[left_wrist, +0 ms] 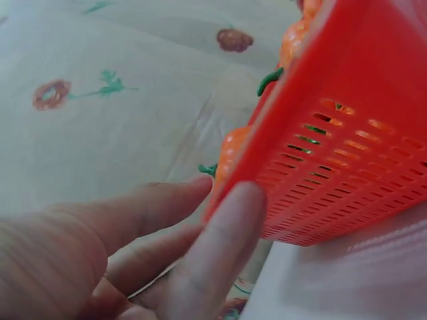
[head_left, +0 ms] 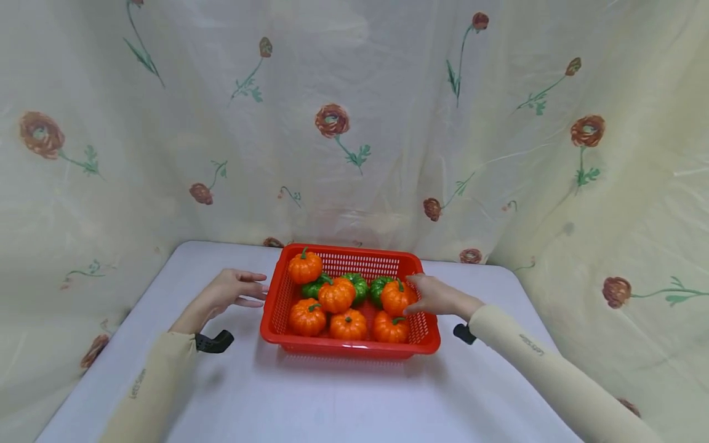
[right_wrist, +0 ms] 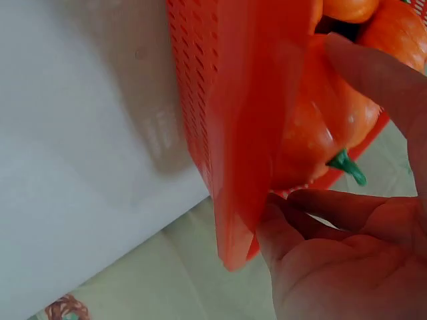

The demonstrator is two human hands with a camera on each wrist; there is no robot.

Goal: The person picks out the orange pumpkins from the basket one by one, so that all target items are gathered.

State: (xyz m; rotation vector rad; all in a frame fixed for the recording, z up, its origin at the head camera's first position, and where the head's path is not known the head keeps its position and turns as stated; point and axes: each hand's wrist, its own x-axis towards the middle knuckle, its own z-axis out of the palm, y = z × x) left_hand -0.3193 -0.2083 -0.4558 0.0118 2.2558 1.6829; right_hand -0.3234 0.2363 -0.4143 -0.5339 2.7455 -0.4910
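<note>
In the head view a red slotted basket (head_left: 354, 352) holds several orange and green toy pumpkins. My right hand (head_left: 437, 296) reaches over its right rim and grips an orange pumpkin (head_left: 396, 299), the thumb on one side, the fingers on the other. The right wrist view shows that orange pumpkin (right_wrist: 320, 137) with its green stem just inside the rim, thumb and fingers spanning it. My left hand (head_left: 235, 289) is beside the basket's left end, fingers extended loosely and holding nothing. In the left wrist view its fingertips (left_wrist: 243, 200) are right at the rim.
The basket stands on a white table (head_left: 332, 400) toward its far edge. A flowered curtain (head_left: 388, 203) hangs close behind the table and along both sides. Another orange pumpkin (head_left: 305, 267) sits high in the back left corner, near the rim, by a green pumpkin (head_left: 312, 289).
</note>
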